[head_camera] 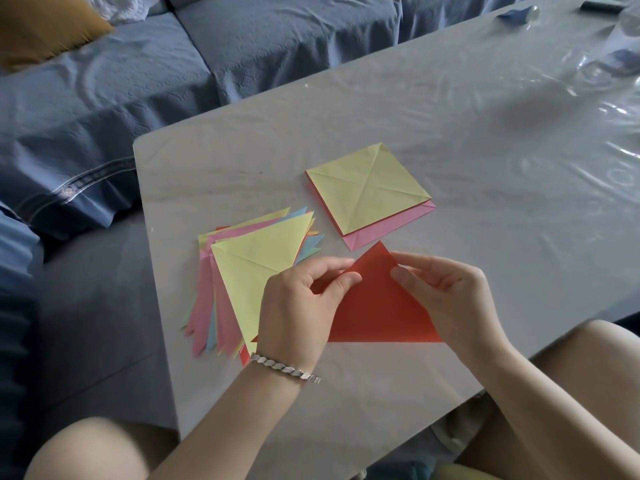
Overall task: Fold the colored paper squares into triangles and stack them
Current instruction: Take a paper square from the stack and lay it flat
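Both hands on the red triangle (377, 306), which lies on the worktop (450, 150) directly under and between them. Left hand (301, 303) pinches the paper's left slope between thumb and forefinger. Right hand (446, 292) pinches the right slope just below the apex, thumb on top.

Step in hand, as judged: finishing the diagonal fold on the red sheet before it joins the stack.
- Check the two layers meet at the apex and along both slopes before pressing; a mismatch there shows as a coloured sliver.
- Hold one corner pinned and run a fingertip along the fold line outward, not back and forth.
- Paper is thin; light pressure should do.

Orientation: apex points away from the person, slightly right of centre. Long edge is nearest the body, running left-right just past the wrists, close to parallel with the near worktop edge.

Stack of folded triangles (249, 268): just left of the left hand, yellow on top, fanned. Unfolded squares (367, 188): beyond both hands, yellow on top, pink below.
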`<state>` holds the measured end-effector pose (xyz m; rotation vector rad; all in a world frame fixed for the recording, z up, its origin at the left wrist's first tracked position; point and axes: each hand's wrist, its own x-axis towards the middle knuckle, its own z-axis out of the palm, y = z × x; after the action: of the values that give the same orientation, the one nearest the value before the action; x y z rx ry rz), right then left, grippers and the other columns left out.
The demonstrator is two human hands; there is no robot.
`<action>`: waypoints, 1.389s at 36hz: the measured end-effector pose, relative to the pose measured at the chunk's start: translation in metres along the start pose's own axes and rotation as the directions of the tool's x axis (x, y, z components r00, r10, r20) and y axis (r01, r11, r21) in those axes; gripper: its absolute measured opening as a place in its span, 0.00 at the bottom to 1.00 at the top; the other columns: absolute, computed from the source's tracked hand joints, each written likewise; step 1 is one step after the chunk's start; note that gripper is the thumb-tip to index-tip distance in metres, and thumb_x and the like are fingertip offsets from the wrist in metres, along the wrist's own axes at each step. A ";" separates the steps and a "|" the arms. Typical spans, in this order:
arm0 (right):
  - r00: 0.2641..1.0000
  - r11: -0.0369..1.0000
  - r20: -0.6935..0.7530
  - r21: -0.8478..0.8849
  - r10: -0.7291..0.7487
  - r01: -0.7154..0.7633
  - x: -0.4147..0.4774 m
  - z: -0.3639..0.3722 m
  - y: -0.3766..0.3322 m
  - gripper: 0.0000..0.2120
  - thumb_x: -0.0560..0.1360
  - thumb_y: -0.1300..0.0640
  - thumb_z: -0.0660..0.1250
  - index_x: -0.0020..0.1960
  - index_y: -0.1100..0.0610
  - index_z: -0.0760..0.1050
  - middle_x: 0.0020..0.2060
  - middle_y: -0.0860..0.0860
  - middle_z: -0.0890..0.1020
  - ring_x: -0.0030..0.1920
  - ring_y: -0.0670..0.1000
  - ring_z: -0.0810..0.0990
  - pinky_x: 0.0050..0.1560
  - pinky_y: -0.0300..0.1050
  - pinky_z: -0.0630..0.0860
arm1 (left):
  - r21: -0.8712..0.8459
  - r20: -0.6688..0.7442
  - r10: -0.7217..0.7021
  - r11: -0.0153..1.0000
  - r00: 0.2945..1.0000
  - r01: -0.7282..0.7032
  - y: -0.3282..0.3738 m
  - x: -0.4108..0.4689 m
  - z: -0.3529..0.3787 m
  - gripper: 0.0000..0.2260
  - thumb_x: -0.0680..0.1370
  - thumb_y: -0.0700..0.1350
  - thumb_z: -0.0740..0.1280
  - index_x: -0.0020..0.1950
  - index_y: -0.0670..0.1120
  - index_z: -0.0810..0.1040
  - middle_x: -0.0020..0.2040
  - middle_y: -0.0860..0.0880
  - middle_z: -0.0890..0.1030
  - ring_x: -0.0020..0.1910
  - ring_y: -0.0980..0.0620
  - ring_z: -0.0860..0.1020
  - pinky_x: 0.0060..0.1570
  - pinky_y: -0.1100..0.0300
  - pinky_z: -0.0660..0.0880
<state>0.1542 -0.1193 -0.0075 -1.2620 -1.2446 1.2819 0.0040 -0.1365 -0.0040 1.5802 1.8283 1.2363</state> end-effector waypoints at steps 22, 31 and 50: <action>0.998 0.998 0.011 -0.009 -0.062 0.062 0.000 -0.003 -0.001 0.12 0.72 0.66 0.68 0.43 0.49 0.80 0.32 0.39 0.83 0.33 0.37 0.81 0.33 0.27 0.73 | -0.016 0.041 0.024 1.000 0.999 -0.023 0.002 -0.001 -0.004 0.05 0.70 0.42 0.72 0.45 0.47 0.85 0.40 0.55 0.84 0.39 0.65 0.79 0.40 0.78 0.70; 0.995 0.995 0.027 -0.027 -0.091 0.092 0.000 -0.004 0.000 0.12 0.71 0.66 0.68 0.43 0.49 0.81 0.33 0.39 0.83 0.34 0.38 0.81 0.35 0.28 0.73 | -0.061 0.085 -0.049 0.997 0.995 0.054 0.003 -0.001 -0.006 0.04 0.70 0.43 0.72 0.43 0.51 0.83 0.39 0.70 0.76 0.36 0.68 0.78 0.39 0.76 0.70; 0.755 0.398 0.601 -0.645 -0.263 0.652 0.051 -0.028 -0.019 0.07 0.69 0.53 0.71 0.46 0.53 0.83 0.39 0.48 0.84 0.43 0.52 0.80 0.51 0.49 0.73 | -0.134 0.330 -0.235 0.947 0.914 0.292 0.002 0.017 0.014 0.09 0.70 0.40 0.72 0.35 0.54 0.81 0.26 0.58 0.80 0.26 0.59 0.76 0.33 0.63 0.76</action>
<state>0.1784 -0.0655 0.0093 -1.0800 -2.5355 0.4552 0.0118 -0.1161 -0.0058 1.2920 1.6147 0.9397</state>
